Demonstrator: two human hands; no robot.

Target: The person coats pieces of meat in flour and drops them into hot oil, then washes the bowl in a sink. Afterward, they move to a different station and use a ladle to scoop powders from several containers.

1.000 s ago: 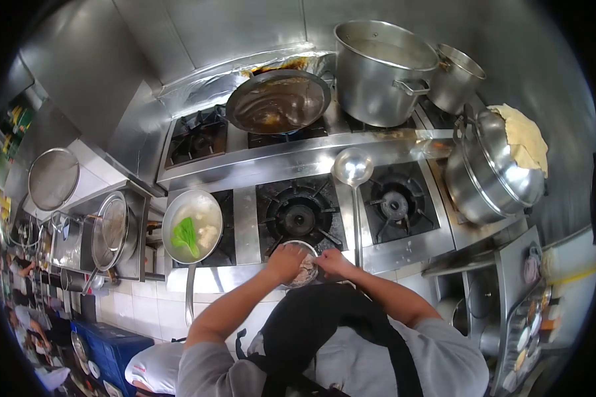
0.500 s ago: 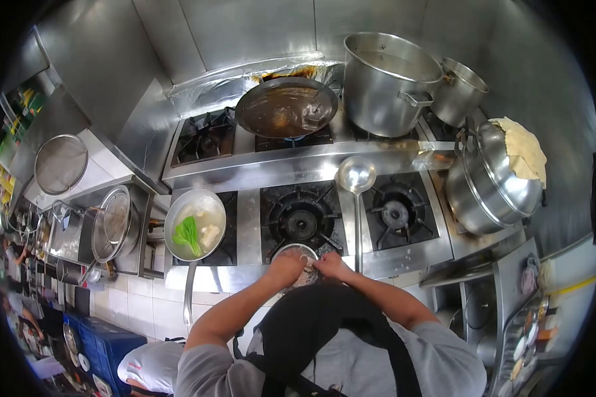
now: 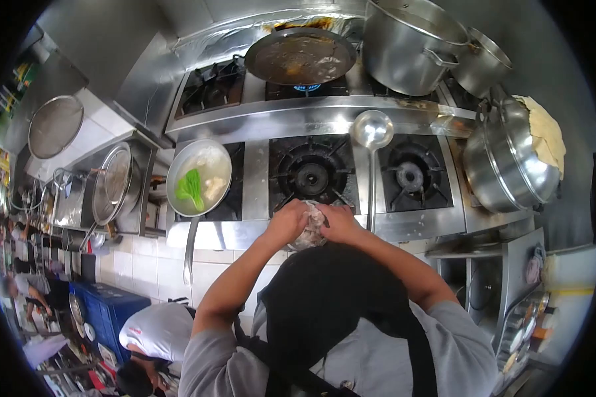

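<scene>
My left hand (image 3: 287, 222) and my right hand (image 3: 340, 223) face each other at the stove's front edge, fingers curled inward. Between them is a round bowl-like container (image 3: 309, 237) of pale, greyish-pink food pieces, partly covered by my hands. What exactly the fingertips grip is hidden. Just beyond my hands is an unlit middle burner (image 3: 311, 175). To the left, a pan (image 3: 198, 149) holds cloudy liquid, green leafy vegetable (image 3: 190, 190) and pale chunks. A long-handled ladle (image 3: 373, 130) lies between burners, its handle end near my right hand.
A dark wok (image 3: 300, 57) sits over a blue flame at the back. Large steel pots (image 3: 414, 49) stand back right, and a lidded pot with a cloth (image 3: 510, 155) at right. Strainers (image 3: 116, 173) are on the left. Another person (image 3: 157, 329) bends behind, lower left.
The view has tilted down, so the stove sits higher in frame. My hands have moved from a close pinch to both sides of the pale pieces, which show more. The person behind shows more.
</scene>
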